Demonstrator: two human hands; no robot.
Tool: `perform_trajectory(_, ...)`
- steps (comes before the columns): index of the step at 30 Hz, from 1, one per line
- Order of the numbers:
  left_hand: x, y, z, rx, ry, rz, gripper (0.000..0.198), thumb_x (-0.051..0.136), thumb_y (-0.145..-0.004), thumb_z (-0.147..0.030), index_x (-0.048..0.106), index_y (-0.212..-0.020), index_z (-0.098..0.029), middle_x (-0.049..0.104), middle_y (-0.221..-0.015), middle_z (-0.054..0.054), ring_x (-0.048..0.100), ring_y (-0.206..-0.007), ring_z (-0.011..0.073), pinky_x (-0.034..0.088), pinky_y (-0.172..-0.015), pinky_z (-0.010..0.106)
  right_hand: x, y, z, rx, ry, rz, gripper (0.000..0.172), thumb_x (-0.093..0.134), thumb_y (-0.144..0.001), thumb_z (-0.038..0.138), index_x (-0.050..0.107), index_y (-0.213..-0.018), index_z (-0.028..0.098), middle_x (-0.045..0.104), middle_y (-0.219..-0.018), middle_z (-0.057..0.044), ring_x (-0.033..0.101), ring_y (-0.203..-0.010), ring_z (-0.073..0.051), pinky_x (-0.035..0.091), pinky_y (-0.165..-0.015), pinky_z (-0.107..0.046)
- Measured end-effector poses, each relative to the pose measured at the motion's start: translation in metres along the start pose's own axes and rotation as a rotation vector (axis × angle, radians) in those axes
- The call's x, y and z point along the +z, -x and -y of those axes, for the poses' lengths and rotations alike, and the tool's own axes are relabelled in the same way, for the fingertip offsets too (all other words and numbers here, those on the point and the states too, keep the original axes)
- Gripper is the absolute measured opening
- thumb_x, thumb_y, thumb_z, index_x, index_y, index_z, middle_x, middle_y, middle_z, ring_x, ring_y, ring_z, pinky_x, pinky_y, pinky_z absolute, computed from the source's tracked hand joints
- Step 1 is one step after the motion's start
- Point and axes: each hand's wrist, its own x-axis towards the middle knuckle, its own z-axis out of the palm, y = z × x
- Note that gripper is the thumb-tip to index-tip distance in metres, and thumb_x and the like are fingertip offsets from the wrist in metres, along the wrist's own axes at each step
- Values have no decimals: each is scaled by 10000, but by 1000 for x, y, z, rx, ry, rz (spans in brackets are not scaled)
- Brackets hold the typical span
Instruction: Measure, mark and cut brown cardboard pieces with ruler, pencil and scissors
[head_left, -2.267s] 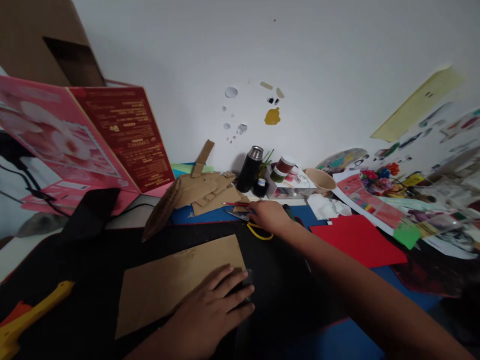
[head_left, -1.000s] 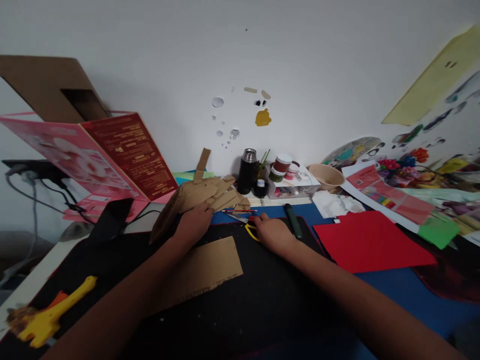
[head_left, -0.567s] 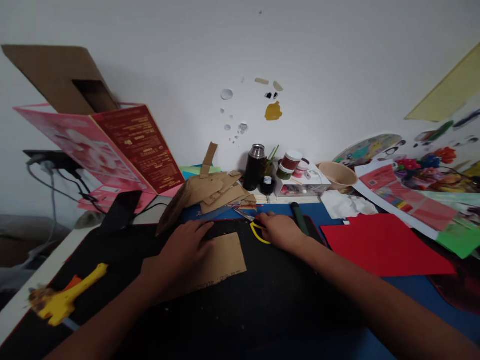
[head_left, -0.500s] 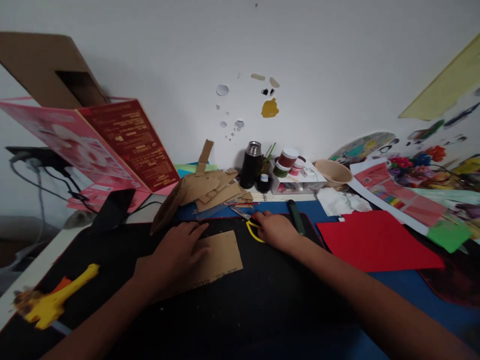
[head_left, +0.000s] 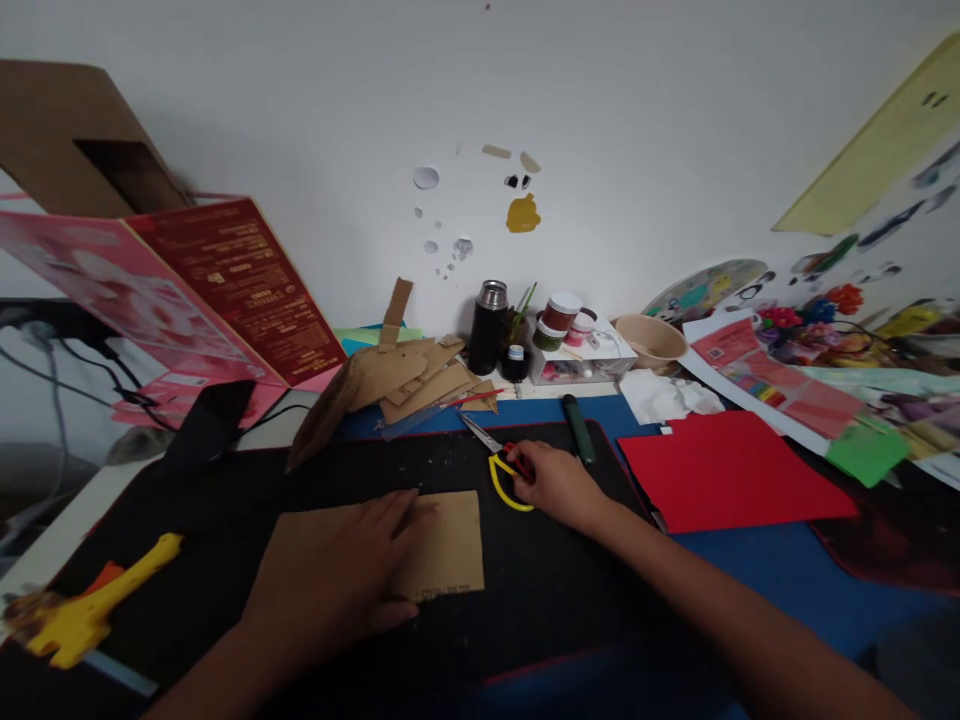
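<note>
A brown cardboard piece lies on the black mat in front of me. My left hand rests over its left and middle part, fingers stretched out and the palm hiding much of the board. To the right, scissors with one yellow and one red handle loop point their blades away to the upper left. My right hand has its fingers closed on the red loop, partly covering it. Beyond that hand lies a dark green cutter-like tool.
Cardboard scraps, a black flask and paint jars stand along the wall. Red sheet lies at right. A yellow figure lies at left, near a folded pink-and-red card and a phone.
My right hand has drawn the scissors nearer to me, off the far edge of the mat. The cardboard and my left hand have shifted slightly closer. The head view has turned a little right.
</note>
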Motion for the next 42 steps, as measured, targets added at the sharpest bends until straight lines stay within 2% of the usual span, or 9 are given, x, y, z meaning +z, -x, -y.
perform_trajectory(7,-19,-20,-2,265,-14,152,1169,865,-683,-135,364,-1713,-372,362,-1799,116,292,-1675,371,161,-1354,665,17,20,-10,16,-350,-13,271,705,-882,178,702,-1152,202,720,-855,20,674,-738,-163,487,-680,-250)
perform_trajectory(14,-35,-35,-12,298,-5,149,987,656,-793,-10,394,-1701,-297,388,-1792,74,208,-1705,312,114,-1369,633,34,30,-15,1,-595,-64,273,713,-845,241,700,-1116,209,673,-842,32,623,-735,-168,483,-699,-276)
perform_trajectory(18,-19,-9,-3,71,114,-185,685,733,-926,-299,550,-1584,-247,543,-1680,141,465,-1578,351,348,-1303,568,36,33,-16,2,-552,-53,322,719,-841,262,700,-1160,222,676,-843,30,617,-726,-174,466,-677,-280)
perform_trajectory(20,-9,7,2,-148,142,-405,457,635,-1003,-428,673,-1407,-217,714,-1438,161,657,-1354,354,498,-1166,533,36,32,-17,4,-593,-59,319,715,-850,278,695,-1163,219,675,-855,24,622,-742,-176,480,-690,-284)
perform_trajectory(22,-1,22,5,-336,202,-484,411,589,-1004,-524,720,-1244,-218,784,-1152,127,745,-1096,340,578,-992,499,36,30,-19,9,-676,-66,307,713,-850,297,689,-1143,209,660,-854,22,617,-754,-175,495,-699,-285)
perform_trajectory(25,6,40,3,-513,437,-450,540,611,-935,-626,683,-1296,-230,789,-1051,77,762,-865,290,602,-819,448,37,27,-18,34,-828,-49,306,732,-834,347,682,-1098,201,627,-843,25,595,-730,-165,500,-679,-283)
perform_trajectory(31,1,49,-14,-646,1014,-409,925,780,-779,-709,533,-1515,-207,737,-1356,169,765,-819,257,623,-680,411,46,26,0,65,-1025,-17,345,781,-801,456,675,-1017,208,604,-830,31,530,-639,-132,446,-584,-254)
perform_trajectory(35,-7,44,-17,-691,1257,-367,908,826,-812,-627,517,-1549,-195,714,-1406,205,750,-804,220,613,-612,344,50,23,11,34,-948,24,300,740,-823,439,711,-1009,206,622,-823,23,555,-684,-146,454,-633,-264)
perform_trajectory(42,-12,26,-16,-698,1351,-324,792,810,-878,-495,536,-1561,-201,709,-1431,206,736,-751,189,586,-527,286,55,28,18,30,-806,24,208,702,-872,316,751,-1043,206,681,-840,9,589,-728,-159,451,-660,-256)
